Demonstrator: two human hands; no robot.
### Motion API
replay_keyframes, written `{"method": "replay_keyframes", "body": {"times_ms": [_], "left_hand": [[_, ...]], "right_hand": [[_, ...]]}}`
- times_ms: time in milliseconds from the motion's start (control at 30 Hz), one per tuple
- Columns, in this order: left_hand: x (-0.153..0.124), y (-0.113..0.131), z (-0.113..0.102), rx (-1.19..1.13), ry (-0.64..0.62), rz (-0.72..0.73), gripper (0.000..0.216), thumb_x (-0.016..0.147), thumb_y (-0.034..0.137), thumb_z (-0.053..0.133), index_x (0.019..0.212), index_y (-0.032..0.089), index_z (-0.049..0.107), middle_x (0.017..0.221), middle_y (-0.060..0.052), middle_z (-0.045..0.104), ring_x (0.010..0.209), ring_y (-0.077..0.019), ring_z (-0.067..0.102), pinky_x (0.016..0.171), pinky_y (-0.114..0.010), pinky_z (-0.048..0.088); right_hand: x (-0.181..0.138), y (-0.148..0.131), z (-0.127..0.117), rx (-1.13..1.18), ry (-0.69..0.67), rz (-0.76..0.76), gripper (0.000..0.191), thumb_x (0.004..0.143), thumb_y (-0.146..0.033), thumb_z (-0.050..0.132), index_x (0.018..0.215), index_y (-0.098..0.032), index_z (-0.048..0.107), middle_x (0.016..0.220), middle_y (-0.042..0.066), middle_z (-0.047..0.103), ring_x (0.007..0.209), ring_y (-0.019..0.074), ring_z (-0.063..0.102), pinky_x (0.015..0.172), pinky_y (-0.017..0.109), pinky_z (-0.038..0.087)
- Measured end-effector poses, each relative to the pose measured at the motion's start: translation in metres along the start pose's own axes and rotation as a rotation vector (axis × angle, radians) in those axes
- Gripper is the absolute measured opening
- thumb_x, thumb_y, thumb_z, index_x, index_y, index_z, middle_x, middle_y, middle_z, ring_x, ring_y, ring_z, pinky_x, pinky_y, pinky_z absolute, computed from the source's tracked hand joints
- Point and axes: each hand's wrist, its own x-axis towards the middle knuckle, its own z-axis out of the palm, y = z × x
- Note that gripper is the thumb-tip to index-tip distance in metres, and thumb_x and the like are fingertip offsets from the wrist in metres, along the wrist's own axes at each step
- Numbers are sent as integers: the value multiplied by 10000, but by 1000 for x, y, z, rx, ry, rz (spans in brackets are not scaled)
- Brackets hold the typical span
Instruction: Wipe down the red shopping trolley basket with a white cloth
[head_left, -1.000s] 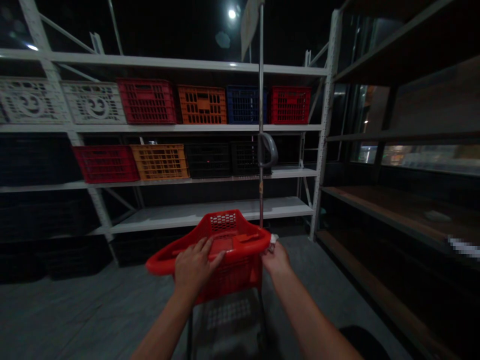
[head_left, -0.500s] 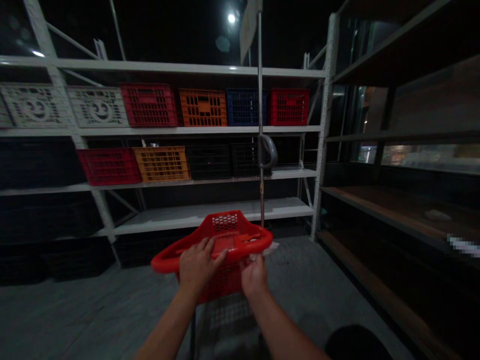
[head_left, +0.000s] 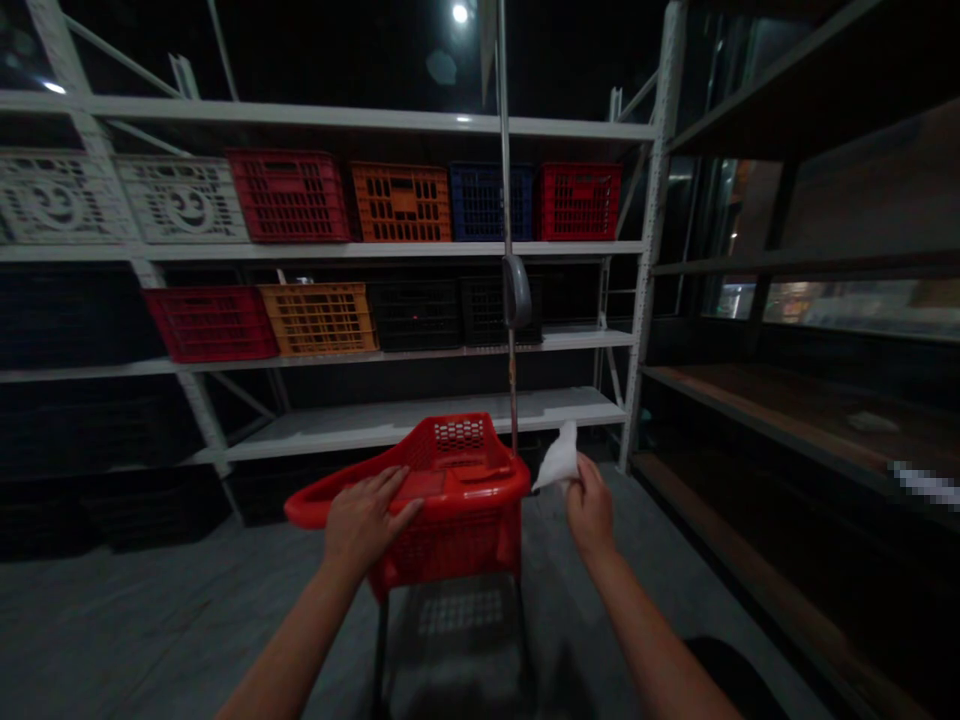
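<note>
My left hand (head_left: 360, 515) lies on the near rim of a red plastic shopping cart (head_left: 450, 490), its fingers stretched over the top and the thumb apart. To the right of the cart, my right hand (head_left: 590, 505) is closed on a crumpled white tissue (head_left: 559, 460). The tissue sticks up and to the left from between thumb and fingers, apart from the rim. A metal pole (head_left: 505, 180) with a grey loop-shaped part (head_left: 516, 292) rises behind the cart's right side.
White metal shelving (head_left: 420, 250) ahead carries plastic crates, among them an orange crate (head_left: 403, 203), a blue crate (head_left: 491, 203) and a yellow crate (head_left: 319, 318). Dark shelves (head_left: 780, 400) stand along the right. Grey floor (head_left: 225, 600) lies around the cart.
My right hand has moved from beneath the cart's rim out to the right, bringing the tissue into fuller view. My left hand and the cart appear slightly further left.
</note>
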Motion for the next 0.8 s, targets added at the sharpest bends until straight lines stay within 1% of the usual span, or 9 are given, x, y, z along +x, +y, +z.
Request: {"method": "replay_keyframes", "body": {"times_ms": [100, 167, 200, 267, 333, 467, 533, 667, 800], "left_hand": [[-1, -2, 1, -17, 14, 15, 592, 788, 596, 368, 1176, 190, 555, 1159, -84, 609, 968, -263, 589, 772, -379, 437], [-2, -4, 2, -22, 20, 20, 579, 785, 591, 376, 1165, 197, 564, 1148, -82, 616, 956, -260, 596, 764, -374, 444], [-3, -6, 2, -24, 22, 22, 571, 786, 586, 378, 1160, 199, 569, 1144, -81, 619, 951, -259, 600, 757, -373, 448], [-5, -11, 3, -29, 29, 32, 555, 790, 573, 379, 1154, 202, 574, 1139, -78, 622, 950, -259, 603, 754, -374, 453], [-7, -17, 3, -42, 40, 51, 547, 791, 563, 380, 1155, 203, 574, 1131, -75, 627, 957, -258, 603, 772, -378, 455], [-9, -29, 5, -91, 58, 102, 548, 784, 560, 385, 1158, 206, 571, 1120, -73, 633, 980, -252, 597, 818, -376, 450], [-8, -33, 7, -118, 55, 117, 548, 780, 557, 393, 1164, 207, 566, 1132, -71, 627, 993, -251, 591, 836, -376, 446], [-1, -38, 12, -155, 22, 129, 525, 787, 524, 407, 1190, 215, 541, 1166, -71, 606, 1023, -242, 571, 860, -372, 432], [3, -38, 9, -111, 50, 91, 461, 782, 466, 441, 1171, 244, 548, 1257, -76, 534, 1123, -281, 489, 895, -439, 387]], "right_hand": [[15, -22, 17, -44, -263, -173, 420, 726, -109, 371, 1038, -195, 638, 1127, 70, 585, 1085, 194, 500, 967, 359, 372], [8, -41, 31, -63, -416, -226, 320, 775, -168, 423, 988, -200, 659, 1056, 69, 610, 1052, 200, 508, 949, 360, 383], [1, -50, 37, -75, -445, -247, 267, 790, -219, 469, 974, -201, 662, 1022, 70, 615, 1034, 208, 509, 944, 369, 381], [-15, -64, 43, -101, -417, -279, 237, 778, -310, 557, 966, -208, 660, 957, 69, 619, 989, 220, 508, 941, 395, 367], [-27, -67, 44, -101, -370, -321, 248, 791, -330, 559, 992, -216, 650, 911, 62, 623, 939, 215, 513, 924, 410, 369], [-30, -42, 41, 77, -384, -466, 297, 869, -284, 430, 1105, -224, 599, 985, 61, 632, 1004, 203, 517, 939, 415, 368], [-28, -22, 41, 197, -344, -427, 317, 885, -271, 386, 1123, -211, 587, 1046, 73, 627, 1052, 200, 517, 953, 410, 373], [-31, 6, 42, 296, -206, -185, 325, 880, -287, 388, 1092, -185, 613, 1114, 99, 614, 1073, 204, 533, 940, 389, 397], [-36, 19, 35, 351, -122, 121, 329, 815, -388, 481, 925, -145, 674, 941, 96, 675, 895, 215, 608, 791, 335, 468]]}}
